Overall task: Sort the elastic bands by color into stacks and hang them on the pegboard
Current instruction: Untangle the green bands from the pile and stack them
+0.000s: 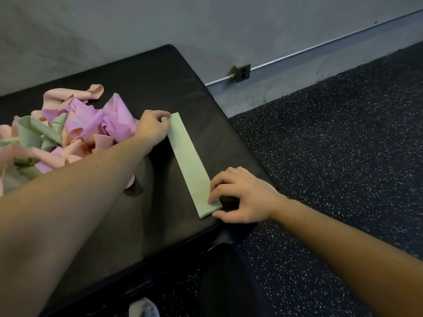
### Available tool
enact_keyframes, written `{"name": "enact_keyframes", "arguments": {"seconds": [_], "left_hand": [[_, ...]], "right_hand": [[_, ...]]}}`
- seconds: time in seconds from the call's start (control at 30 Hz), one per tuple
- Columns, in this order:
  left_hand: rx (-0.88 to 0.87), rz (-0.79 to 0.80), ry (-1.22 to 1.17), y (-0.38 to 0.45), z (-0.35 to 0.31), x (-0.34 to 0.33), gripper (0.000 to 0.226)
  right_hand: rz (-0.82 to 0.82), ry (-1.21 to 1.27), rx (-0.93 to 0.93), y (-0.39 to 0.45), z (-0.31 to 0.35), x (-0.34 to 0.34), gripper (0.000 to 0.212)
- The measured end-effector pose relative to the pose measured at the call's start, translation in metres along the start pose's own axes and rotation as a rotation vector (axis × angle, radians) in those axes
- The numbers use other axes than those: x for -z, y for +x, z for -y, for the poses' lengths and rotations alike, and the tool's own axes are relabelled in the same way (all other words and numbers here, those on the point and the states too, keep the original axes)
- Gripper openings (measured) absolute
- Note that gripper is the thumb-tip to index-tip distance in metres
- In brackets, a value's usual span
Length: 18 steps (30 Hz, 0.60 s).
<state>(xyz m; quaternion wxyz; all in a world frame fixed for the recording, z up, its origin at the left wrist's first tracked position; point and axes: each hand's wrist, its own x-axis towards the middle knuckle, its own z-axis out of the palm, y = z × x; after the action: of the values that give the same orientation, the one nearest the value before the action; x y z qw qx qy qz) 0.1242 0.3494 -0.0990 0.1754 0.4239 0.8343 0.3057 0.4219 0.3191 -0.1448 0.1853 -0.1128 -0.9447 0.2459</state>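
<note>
A green band (191, 165) lay flat and straight on the black table (146, 72). It ran from the far side down toward the near right edge of the table.

The left hand (153, 129) was at the far end of the green band. Its fingers (165, 115) were curled and pinched the top corner of the band. The left arm reached across the table from the near left.

The right hand (246, 197) was at the near end of the green band. Its fingers (216, 193) were bent, and the tips pressed down on the band's end. The thumb (223, 216) sat just beside the bottom corner, at the table's edge.

A messy pile of bands (75, 131) sat on the left part of the table, behind the left arm. The pile had purple, pink and green bands all mixed and curled up together. The pile was just beside the left hand but did not touch the flat green band.

Next to the table was a dark floor (343, 145) with little white specks. A gray wall (114, 24) stood behind the table. A thin metal pipe (332, 42) ran along the wall to a small outlet box (242, 73).
</note>
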Motion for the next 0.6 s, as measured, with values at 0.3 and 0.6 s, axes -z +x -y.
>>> {"name": "enact_keyframes", "arguments": {"seconds": [0.3, 0.6], "left_hand": [[-0.126, 0.079, 0.022, -0.059, -0.001, 0.041, 0.031], [-0.275, 0.041, 0.041, -0.150, 0.058, 0.129, 0.013]], "right_hand": [[-0.001, 0.239, -0.262, 0.010, 0.017, 0.011, 0.023], [-0.100, 0.375, -0.503, 0.033, 0.067, 0.017, 0.010]]}}
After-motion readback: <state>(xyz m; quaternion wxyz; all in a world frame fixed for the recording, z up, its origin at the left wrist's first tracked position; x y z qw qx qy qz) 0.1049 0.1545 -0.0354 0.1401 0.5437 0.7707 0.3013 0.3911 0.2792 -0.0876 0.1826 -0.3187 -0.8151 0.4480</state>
